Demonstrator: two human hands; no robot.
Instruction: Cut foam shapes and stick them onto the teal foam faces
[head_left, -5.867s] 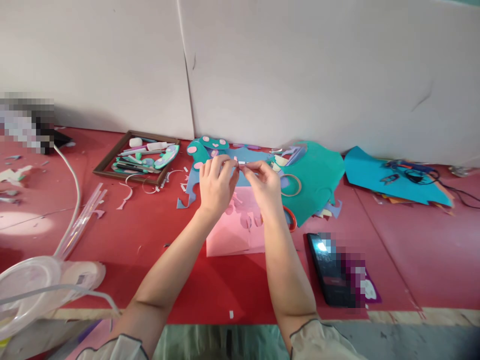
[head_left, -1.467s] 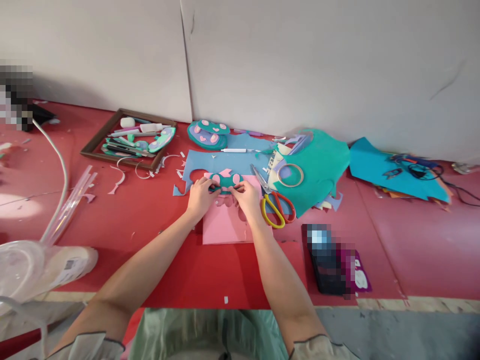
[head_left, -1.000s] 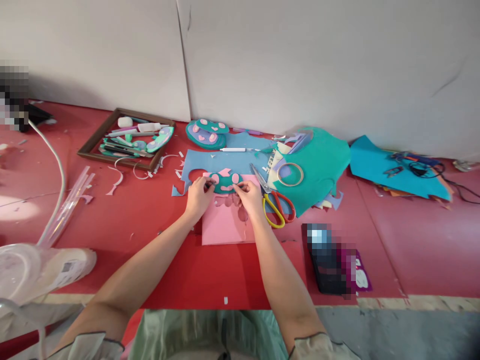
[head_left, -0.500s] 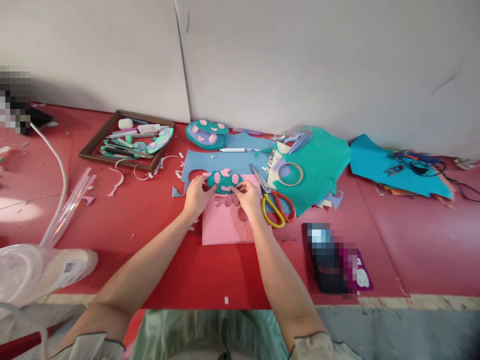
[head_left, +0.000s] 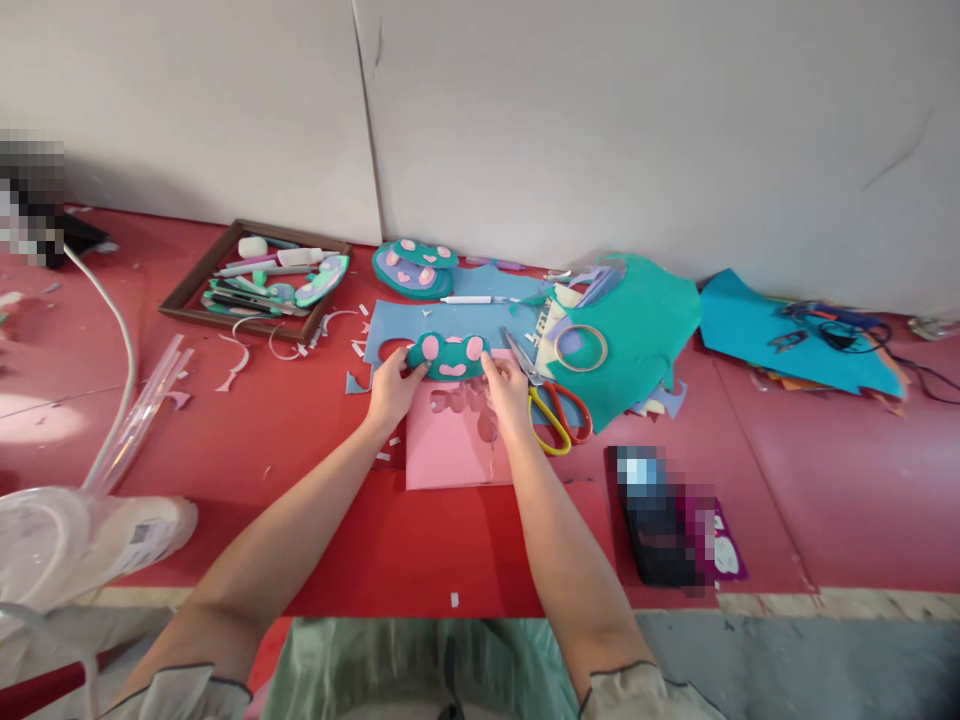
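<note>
A teal foam cutout [head_left: 452,354] with two pink ovals and a pink heart-like piece is held up between my hands. My left hand [head_left: 396,388] pinches its left end, thumb in front. At the other end, my right hand [head_left: 506,388] grips the edge the same way. Just below lies a pink foam sheet [head_left: 450,450] with holes cut out of it. Behind the cutout is a blue foam sheet [head_left: 397,322]. Scissors [head_left: 551,415] with yellow and red handles rest right beside my right hand. A white pen [head_left: 466,300] lies on the blue sheet.
A brown frame [head_left: 196,270] holding pens and cutters stands at the back left. Layered teal and purple foam shapes [head_left: 415,268] lie at the wall. Rightward are a green foam sheet [head_left: 652,310], a tape roll [head_left: 580,348] and a phone [head_left: 652,520]. A plastic container [head_left: 45,545] sits at left.
The teal cutout has opened out flatter and its pink heart-like piece now shows fully. My right hand has shifted slightly right, to the cutout's end.
</note>
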